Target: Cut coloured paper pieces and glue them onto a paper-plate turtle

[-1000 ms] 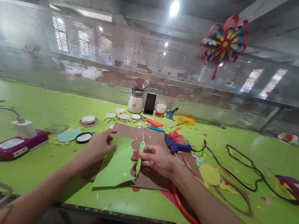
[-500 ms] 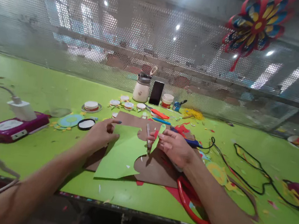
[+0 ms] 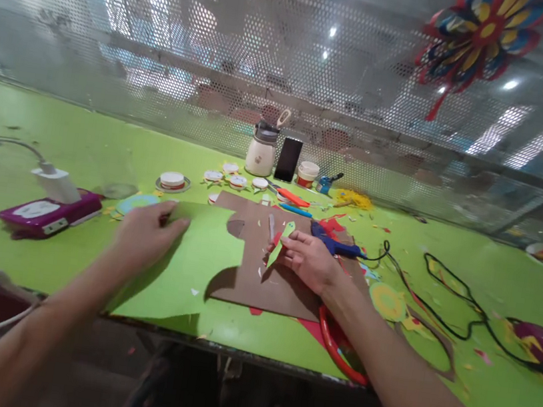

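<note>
Two hands work at the frame's centre: the left hand (image 3: 145, 236) pinches the green paper sheet (image 3: 186, 266) at its upper edge, while the right hand (image 3: 309, 259) grips a small green cutout (image 3: 281, 235) over the brown card (image 3: 263, 263). Behind stand a lidded white jar (image 3: 261, 151) and a small tub (image 3: 308, 173), contents unseen.

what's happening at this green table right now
A person is doing paper craft at a green table. The left hand holds a large green paper sheet by its upper edge. The right hand pinches a small green cut-out strip over a brown card sheet. A blue glue gun lies just beyond the right hand.
</note>
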### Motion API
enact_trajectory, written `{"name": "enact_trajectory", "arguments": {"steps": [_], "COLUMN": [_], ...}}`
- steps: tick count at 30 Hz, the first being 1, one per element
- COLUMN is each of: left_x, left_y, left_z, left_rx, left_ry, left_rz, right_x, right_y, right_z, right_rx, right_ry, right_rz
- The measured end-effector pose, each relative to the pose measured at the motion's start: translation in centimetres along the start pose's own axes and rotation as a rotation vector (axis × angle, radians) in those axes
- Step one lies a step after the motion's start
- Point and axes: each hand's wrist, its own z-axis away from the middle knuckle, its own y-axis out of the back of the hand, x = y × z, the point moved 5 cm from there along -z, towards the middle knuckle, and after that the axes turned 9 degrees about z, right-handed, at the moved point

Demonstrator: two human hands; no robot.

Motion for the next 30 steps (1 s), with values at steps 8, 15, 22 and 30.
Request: {"name": "enact_trajectory", "arguments": {"steps": [8,15,22,30], "left_x": [-1.8,-0.5,0.3,0.9], "left_y": [5.8,8.2,6.1,8.9], "left_z": [6.9,7.7,6.3,5.3], "left_rx": [0.167,0.297,0.296,0.432], "left_ry": [0.108,0.038,-0.089,0.079], "left_rz": [-1.041,-1.173,-1.028,-0.822], "right_x": [0.1,-0.2,-0.4,1.6], "right_y": [-0.3,-0.2,-1.3,-9.5], "right_z": [0.5,0.6,1.4,6.7], "right_rx": [-0.012,-0.016,-0.117,-0.379], "right_ry": [-0.011,0.027,-0.004,-0.312], "right_rz": [0.017,0.011,0.036,0.079]}}
